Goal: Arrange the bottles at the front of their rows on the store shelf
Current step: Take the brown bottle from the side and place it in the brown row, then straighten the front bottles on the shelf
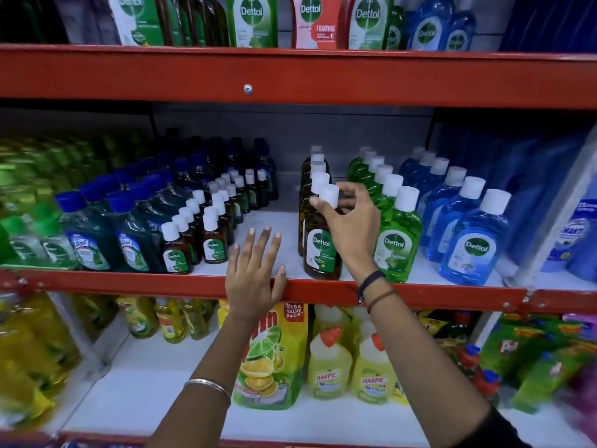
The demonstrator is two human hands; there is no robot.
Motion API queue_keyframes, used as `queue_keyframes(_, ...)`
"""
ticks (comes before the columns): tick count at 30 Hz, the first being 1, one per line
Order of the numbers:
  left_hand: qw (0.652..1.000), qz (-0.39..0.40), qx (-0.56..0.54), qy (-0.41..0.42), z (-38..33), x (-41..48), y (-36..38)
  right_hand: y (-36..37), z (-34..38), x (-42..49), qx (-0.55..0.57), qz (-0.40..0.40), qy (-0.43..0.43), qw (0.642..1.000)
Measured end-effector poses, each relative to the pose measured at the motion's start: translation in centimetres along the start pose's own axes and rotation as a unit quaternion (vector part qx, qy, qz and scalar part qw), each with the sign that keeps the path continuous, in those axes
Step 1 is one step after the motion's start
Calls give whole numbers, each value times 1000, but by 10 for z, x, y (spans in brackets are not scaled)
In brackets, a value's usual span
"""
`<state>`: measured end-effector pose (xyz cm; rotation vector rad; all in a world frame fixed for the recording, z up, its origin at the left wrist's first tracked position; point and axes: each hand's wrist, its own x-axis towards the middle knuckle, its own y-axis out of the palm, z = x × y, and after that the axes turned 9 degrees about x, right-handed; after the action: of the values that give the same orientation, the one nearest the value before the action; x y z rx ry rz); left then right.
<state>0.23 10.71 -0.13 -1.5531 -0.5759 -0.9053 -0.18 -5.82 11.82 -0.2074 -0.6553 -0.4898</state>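
On the middle shelf (452, 287), a brown Dettol bottle (319, 250) with a white cap stands at the front of its row. My right hand (350, 221) grips it around the neck, fingers wrapped just under the cap. More brown bottles line up behind it. My left hand (255, 276) lies flat with fingers spread on the bare white shelf board left of that row, its palm over the red front lip. To the right run a row of green Dettol bottles (399, 244) and a row of blue ones (473, 250).
Small brown Dettol bottles (211, 239) stand in two rows left of my left hand, with dark green Lizol bottles (132, 240) beyond. Red shelf beams cross above and below. The lower shelf holds Harpic bottles (329, 367) and a lime refill pouch (268, 357).
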Motion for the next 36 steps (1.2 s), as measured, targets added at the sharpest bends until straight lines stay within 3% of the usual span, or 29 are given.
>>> queue_keyframes(4, 999, 14, -34, -24, -6, 2, -4, -7, -2, -11, 42, 42, -9, 998)
queue_keyframes(8, 971, 24, -207, -115, -27, 10, -22, -24, -16, -54, 90, 59, 64, 992)
queue_keyframes(11, 914, 124, -350, -162, -51, 23, -42, -31, -25, -79, 90, 80, 117, 986)
queue_keyframes(14, 880, 235, -369, -186, -64, 35, -53, -31, -29, -82, 89, 106, 123, 983)
queue_keyframes(16, 877, 264, -362, -171, -67, 38, -58, -29, -32, -78, 89, 119, 118, 982)
queue_keyframes(22, 873, 250, -376, -183, -63, 32, -56, -26, -45, -63, 110, 128, 155, 973)
queue_keyframes(31, 882, 234, -363, -188, -62, 26, -58, -24, -51, -56, 137, 144, 145, 969)
queue_keyframes(34, 890, 161, -383, -188, -70, 22, -53, -30, -43, -61, 151, 129, 132, 971)
queue_keyframes(36, 912, 50, -367, -177, -83, 18, -52, -40, -39, -67, 165, 78, 97, 979)
